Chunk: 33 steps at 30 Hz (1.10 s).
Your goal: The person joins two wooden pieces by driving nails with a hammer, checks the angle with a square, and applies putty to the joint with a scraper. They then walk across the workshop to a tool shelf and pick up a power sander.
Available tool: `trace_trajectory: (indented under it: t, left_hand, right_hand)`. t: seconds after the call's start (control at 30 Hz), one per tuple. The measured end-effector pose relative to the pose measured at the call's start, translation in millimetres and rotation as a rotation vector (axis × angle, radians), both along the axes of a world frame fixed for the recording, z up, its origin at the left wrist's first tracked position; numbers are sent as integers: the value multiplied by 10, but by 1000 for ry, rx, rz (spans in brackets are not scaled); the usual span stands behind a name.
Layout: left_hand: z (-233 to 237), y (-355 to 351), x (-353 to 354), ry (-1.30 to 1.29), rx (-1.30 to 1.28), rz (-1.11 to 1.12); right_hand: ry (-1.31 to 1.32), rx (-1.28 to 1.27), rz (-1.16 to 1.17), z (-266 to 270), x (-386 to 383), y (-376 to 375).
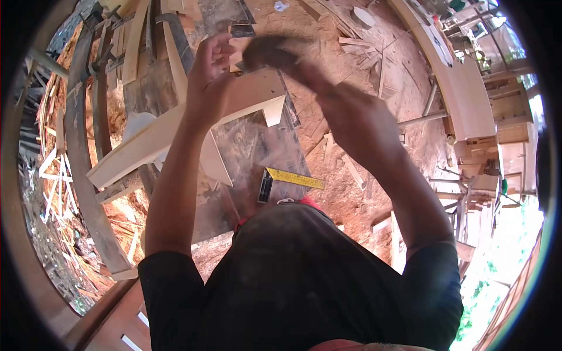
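My right hand (pixel 360 120) is closed round the handle of a hammer (pixel 272 52), whose dark head is smeared by motion over the far end of the work. My left hand (pixel 212 73) has its fingers curled at the far end of a pale shaped wooden piece (pixel 249 93), beside a small light block. This long, curved piece lies slantwise across a dark worktop (pixel 240 146), with a notched end below the hammer. Nearer my body, a yellow-bladed try square (pixel 293 178) with a dark stock rests on the worktop.
Long planks (pixel 88 128) and clamps stand at the left, above wood shavings. Offcuts (pixel 357 52) litter the reddish dusty floor beyond the worktop. A long board (pixel 462 93) runs along the right, near stacked timber (pixel 512 117).
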<state>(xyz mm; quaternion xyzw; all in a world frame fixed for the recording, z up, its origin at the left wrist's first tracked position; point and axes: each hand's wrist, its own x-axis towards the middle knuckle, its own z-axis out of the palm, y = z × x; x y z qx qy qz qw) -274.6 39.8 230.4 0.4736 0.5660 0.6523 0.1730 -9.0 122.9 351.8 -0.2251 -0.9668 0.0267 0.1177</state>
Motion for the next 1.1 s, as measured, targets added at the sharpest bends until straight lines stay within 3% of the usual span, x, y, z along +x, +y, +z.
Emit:
trace_trajectory:
  t: [0.03, 0.13, 0.23, 0.33, 0.43, 0.53, 0.63, 0.73, 0.97, 1.1]
  left_hand:
    - [8, -11, 17, -4, -13, -5]
    - [29, -18, 13, 44, -23, -16]
    - [18, -23, 85, -33, 54, 10]
    - [8, 9, 64, -23, 35, 7]
    - [-6, 30, 27, -30, -3, -11]
    - [-34, 34, -12, -25, -6, -31]
    - [-3, 21, 35, 14, -80, -2]
    - [313, -18, 165, 597, -265, -41]
    - [453, 35, 327, 573, -603, -231]
    - [264, 16, 413, 705, -482, -114]
  right_hand:
    - [-200, 7, -76, -45, -16, 17]
    - [-234, 8, -85, 118, -62, 8]
    - [179, -109, -25, 90, -68, 14]
    - [206, -119, -16, 87, -30, 51]
    - [-177, -88, -46, 32, 9, 116]
    - [-86, -295, -106, -82, 63, 139]
    - [275, -644, -122, -535, 267, 148]
    - [404, -932, -314, -927, 541, 83]
    - [392, -1156, -627, -1751, 1182, 173]
    - [379, -1140, -614, -2096, 1290, 168]
